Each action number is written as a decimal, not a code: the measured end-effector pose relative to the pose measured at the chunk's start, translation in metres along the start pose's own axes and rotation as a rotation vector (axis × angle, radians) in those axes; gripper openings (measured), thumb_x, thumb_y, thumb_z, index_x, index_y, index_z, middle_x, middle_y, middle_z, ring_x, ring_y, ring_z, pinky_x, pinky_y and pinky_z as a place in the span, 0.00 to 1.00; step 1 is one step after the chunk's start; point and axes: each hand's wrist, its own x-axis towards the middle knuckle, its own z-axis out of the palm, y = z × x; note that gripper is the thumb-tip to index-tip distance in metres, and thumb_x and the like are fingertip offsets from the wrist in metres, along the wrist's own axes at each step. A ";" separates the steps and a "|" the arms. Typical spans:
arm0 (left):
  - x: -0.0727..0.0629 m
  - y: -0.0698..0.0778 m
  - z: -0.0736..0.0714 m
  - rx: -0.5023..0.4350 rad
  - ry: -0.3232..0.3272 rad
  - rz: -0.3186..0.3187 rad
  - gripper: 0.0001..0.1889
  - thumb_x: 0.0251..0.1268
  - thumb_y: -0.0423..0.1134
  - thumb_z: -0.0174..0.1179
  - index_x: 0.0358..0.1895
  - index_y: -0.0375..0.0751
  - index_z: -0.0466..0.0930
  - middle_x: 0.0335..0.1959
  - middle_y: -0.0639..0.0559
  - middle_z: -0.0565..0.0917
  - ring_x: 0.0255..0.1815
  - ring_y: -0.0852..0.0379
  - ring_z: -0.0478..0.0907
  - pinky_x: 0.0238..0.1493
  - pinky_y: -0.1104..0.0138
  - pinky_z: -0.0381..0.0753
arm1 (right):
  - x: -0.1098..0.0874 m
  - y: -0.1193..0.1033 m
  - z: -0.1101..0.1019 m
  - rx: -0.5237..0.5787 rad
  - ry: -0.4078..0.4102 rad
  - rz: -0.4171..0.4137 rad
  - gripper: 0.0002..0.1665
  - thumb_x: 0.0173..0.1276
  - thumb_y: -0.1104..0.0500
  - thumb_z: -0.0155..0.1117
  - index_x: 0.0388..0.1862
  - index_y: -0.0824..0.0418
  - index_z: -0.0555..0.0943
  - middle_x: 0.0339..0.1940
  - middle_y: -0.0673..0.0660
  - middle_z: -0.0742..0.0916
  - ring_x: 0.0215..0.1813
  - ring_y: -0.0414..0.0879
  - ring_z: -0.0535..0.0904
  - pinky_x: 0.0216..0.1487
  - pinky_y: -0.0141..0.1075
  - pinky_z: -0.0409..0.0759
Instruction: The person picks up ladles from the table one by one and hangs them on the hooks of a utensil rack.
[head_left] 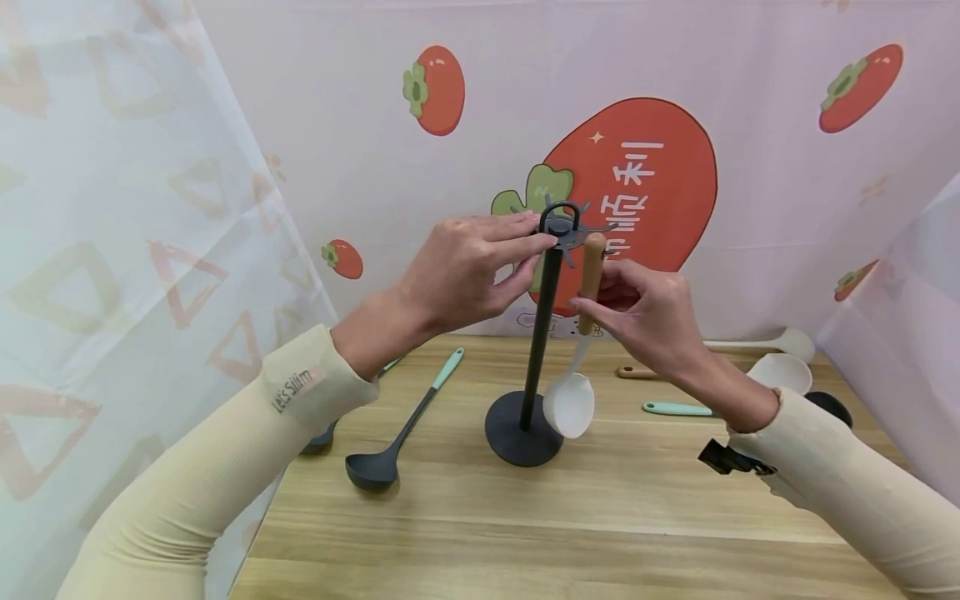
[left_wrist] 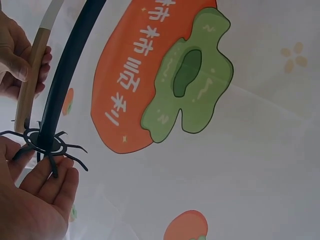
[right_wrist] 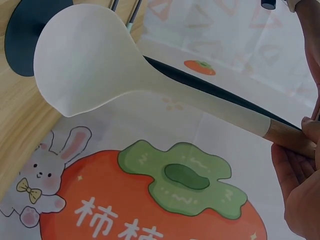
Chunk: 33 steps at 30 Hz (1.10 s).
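My right hand (head_left: pixel 652 308) pinches the wooden handle of a white ladle (head_left: pixel 570 407) between thumb and fingers. The ladle hangs bowl down beside a dark utensil stand (head_left: pixel 542 333), with its handle's top close to the hooks. My left hand (head_left: pixel 476 262) rests its extended fingers on the hook ring (head_left: pixel 564 229) at the top of the stand. In the left wrist view, those fingers touch the ring (left_wrist: pixel 47 142) among its curved hooks. The right wrist view shows the ladle's bowl (right_wrist: pixel 90 57) up close; whether the handle meets a hook is hidden there.
A dark ladle (head_left: pixel 373 468) with a mint handle lies left of the stand, with another dark utensil (head_left: pixel 321 440) partly behind my left sleeve. On the right lie a mint handle (head_left: pixel 678 408), a wooden handle (head_left: pixel 636 372) and several white and dark utensils. A printed cloth stands behind.
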 end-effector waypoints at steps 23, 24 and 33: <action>0.000 0.004 -0.003 0.020 -0.041 -0.036 0.16 0.75 0.37 0.64 0.60 0.37 0.89 0.59 0.38 0.87 0.63 0.44 0.85 0.65 0.52 0.84 | 0.001 0.000 -0.012 0.054 -0.138 0.001 0.27 0.52 0.72 0.85 0.52 0.71 0.86 0.42 0.60 0.93 0.37 0.50 0.92 0.42 0.26 0.87; 0.000 0.004 -0.003 0.020 -0.039 -0.036 0.16 0.75 0.37 0.64 0.60 0.37 0.89 0.59 0.38 0.87 0.63 0.44 0.85 0.65 0.52 0.84 | 0.000 0.000 -0.014 0.048 -0.146 -0.001 0.27 0.52 0.71 0.85 0.52 0.71 0.86 0.42 0.60 0.93 0.37 0.49 0.92 0.42 0.26 0.87; 0.001 0.007 -0.002 0.020 -0.027 -0.035 0.16 0.74 0.35 0.64 0.60 0.36 0.89 0.59 0.38 0.87 0.63 0.43 0.85 0.65 0.52 0.84 | -0.004 0.008 -0.026 -0.023 -0.200 -0.005 0.28 0.52 0.71 0.85 0.54 0.70 0.86 0.45 0.61 0.93 0.38 0.50 0.93 0.43 0.26 0.87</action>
